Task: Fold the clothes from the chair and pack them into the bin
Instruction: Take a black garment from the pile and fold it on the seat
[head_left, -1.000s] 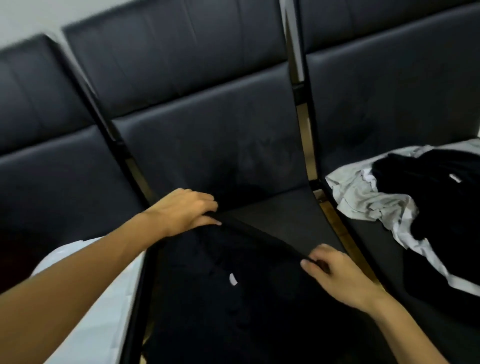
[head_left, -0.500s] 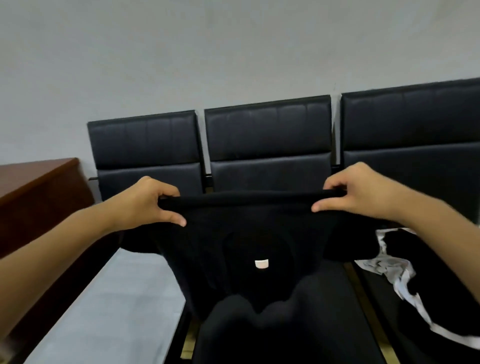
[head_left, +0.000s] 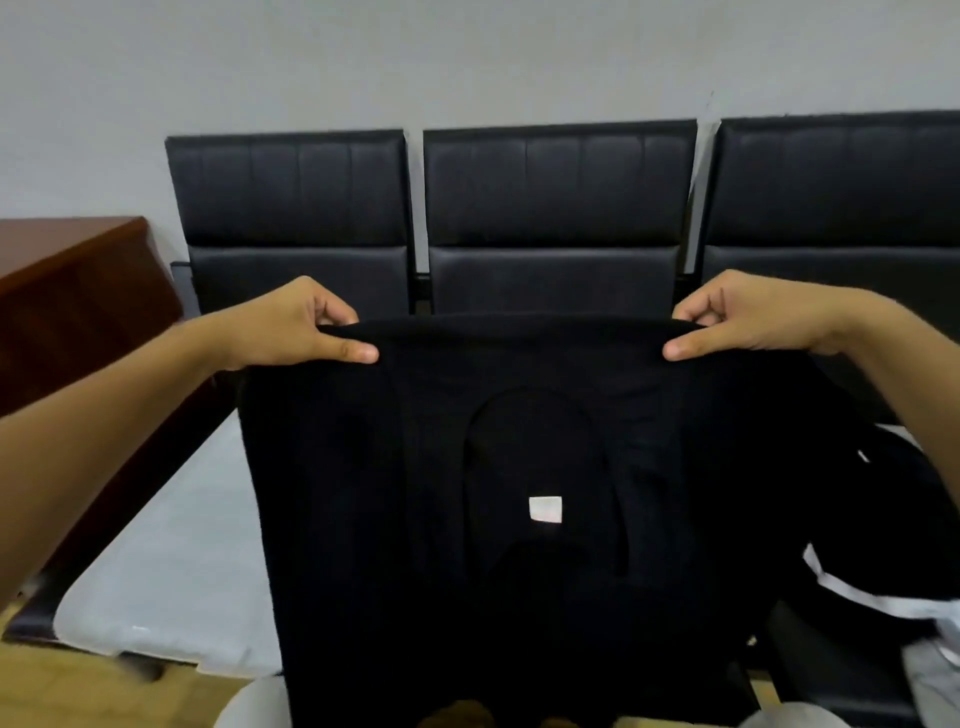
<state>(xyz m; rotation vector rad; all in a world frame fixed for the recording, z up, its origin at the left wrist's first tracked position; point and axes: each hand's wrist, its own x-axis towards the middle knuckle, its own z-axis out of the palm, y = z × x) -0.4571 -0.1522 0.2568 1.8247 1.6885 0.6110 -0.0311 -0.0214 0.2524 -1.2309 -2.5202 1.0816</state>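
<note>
I am holding the black shirt (head_left: 519, 467) up before the chairs (head_left: 558, 218), my left hand (head_left: 301, 327) and right hand (head_left: 748, 317) each pinching its top edge; its hem is running out of frame.

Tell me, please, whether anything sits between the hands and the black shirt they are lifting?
Nothing visible does: the left hand and right hand already pinch the black shirt at its top edge.

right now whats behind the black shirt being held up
Behind the black shirt, pinched at its top edge by the left hand and right hand, the middle black chair shows only its backrest. Its seat is covered by the shirt.
</note>
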